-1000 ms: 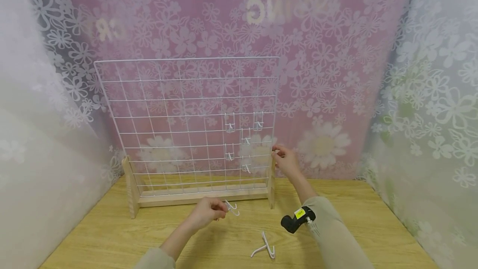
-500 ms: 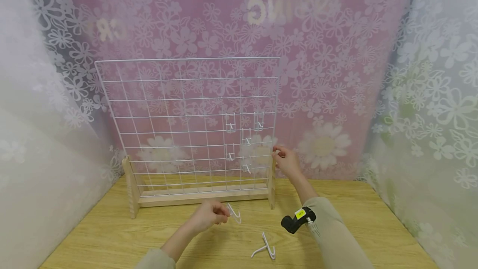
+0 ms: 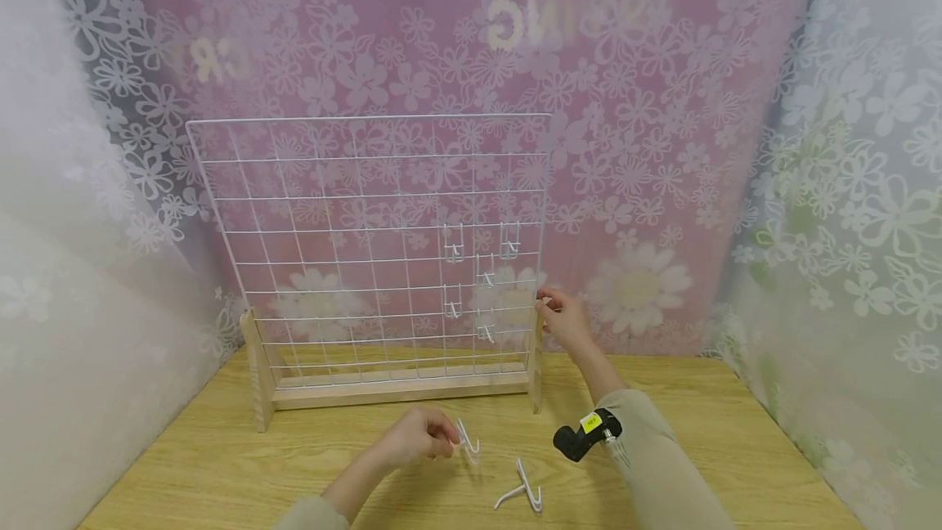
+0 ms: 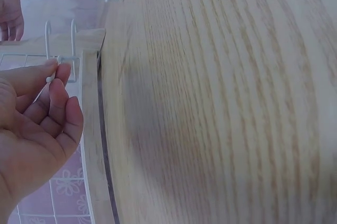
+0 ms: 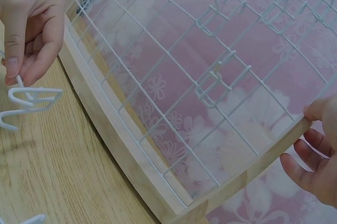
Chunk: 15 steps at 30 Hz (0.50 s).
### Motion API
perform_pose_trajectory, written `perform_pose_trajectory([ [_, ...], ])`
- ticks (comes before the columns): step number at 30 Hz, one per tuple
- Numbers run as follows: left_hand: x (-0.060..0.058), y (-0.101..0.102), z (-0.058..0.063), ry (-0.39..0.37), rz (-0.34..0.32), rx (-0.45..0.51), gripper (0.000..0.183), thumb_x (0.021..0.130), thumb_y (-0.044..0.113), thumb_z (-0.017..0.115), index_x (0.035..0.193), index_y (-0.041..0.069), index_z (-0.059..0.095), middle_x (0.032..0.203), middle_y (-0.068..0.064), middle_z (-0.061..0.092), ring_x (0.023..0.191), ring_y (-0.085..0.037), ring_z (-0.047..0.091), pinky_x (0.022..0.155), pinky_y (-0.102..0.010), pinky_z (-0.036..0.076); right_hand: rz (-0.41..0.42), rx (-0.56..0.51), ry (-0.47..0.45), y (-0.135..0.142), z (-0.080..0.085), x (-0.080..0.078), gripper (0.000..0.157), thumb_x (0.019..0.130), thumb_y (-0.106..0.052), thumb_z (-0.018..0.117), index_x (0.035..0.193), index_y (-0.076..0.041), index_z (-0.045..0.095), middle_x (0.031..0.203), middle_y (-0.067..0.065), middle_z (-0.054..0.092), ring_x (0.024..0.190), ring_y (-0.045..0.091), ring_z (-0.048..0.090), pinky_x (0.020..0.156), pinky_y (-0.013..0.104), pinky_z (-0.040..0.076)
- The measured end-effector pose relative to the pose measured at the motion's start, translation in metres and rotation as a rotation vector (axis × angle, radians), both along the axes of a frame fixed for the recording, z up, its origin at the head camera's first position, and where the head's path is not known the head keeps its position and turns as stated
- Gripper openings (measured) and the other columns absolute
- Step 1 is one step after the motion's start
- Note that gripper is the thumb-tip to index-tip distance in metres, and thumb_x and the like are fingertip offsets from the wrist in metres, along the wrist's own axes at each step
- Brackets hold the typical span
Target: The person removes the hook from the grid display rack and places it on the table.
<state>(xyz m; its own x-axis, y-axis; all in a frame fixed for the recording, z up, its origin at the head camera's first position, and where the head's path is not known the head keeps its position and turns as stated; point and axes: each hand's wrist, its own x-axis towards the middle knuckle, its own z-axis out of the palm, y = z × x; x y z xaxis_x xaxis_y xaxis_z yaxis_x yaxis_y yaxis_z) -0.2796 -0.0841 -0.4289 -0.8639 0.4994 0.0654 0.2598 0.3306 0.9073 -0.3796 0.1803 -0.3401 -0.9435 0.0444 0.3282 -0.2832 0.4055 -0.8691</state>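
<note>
My left hand [image 3: 419, 437] pinches a white wire hook [image 3: 468, 438] between thumb and fingertips, low over the table in front of the stand. In the left wrist view its two bent prongs [image 4: 47, 37] point away from the fingers. My right hand [image 3: 568, 323] grips the top of the stand's right wooden post [image 3: 536, 358], thumb on one side and fingers curled at the other. A white wire grid panel [image 3: 368, 116] stands upright in the wooden base [image 3: 401, 393]. Several white hooks [image 5: 213, 90] hang on its right part. Another loose hook [image 3: 524, 485] lies on the table.
The wood-grain table [image 3: 662, 464] runs back to a pink flowered curtain [image 3: 648, 145]. Pale flowered curtains close in the left and right sides. A black wrist camera [image 3: 587, 433] sits on the right sleeve. The left wooden post [image 3: 256, 370] holds the panel's other side.
My left hand has drawn back toward me and slightly right, carrying the hook away from the base. The right hand stays on the post, and the loose hook has not moved.
</note>
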Motion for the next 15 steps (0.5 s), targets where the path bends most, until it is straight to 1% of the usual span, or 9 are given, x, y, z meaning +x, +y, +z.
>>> perform_pose_trajectory([
  [5,0.000,0.001,-0.004,-0.010,-0.023,-0.015,0.010,0.076,-0.006,0.066,0.085,-0.003,0.065,0.070,-0.001,0.060,0.060,-0.010,0.051,0.056,-0.027,0.046,0.006,0.003,-0.011,0.000,0.000,0.001,0.022,0.094,-0.009,0.053,0.114,-0.001,0.058,0.087,0.013,0.052,0.082,0.028,0.053,0.068,0.034,0.053],
  [9,0.001,0.003,-0.007,-0.010,-0.023,-0.036,0.009,0.076,-0.006,0.065,0.083,-0.002,0.065,0.071,0.000,0.060,0.061,-0.009,0.050,0.054,-0.024,0.044,0.012,-0.003,-0.007,0.000,0.001,0.002,0.022,0.094,-0.009,0.053,0.113,-0.001,0.058,0.086,0.014,0.052,0.082,0.029,0.053,0.067,0.032,0.053],
  [15,0.002,0.005,-0.011,-0.044,-0.029,-0.056,0.009,0.075,-0.007,0.064,0.082,-0.001,0.065,0.068,0.000,0.057,0.059,-0.008,0.047,0.053,-0.020,0.042,0.022,-0.005,-0.006,0.001,0.002,0.003,0.022,0.094,-0.008,0.052,0.114,0.000,0.058,0.086,0.014,0.051,0.084,0.032,0.053,0.065,0.031,0.053],
])
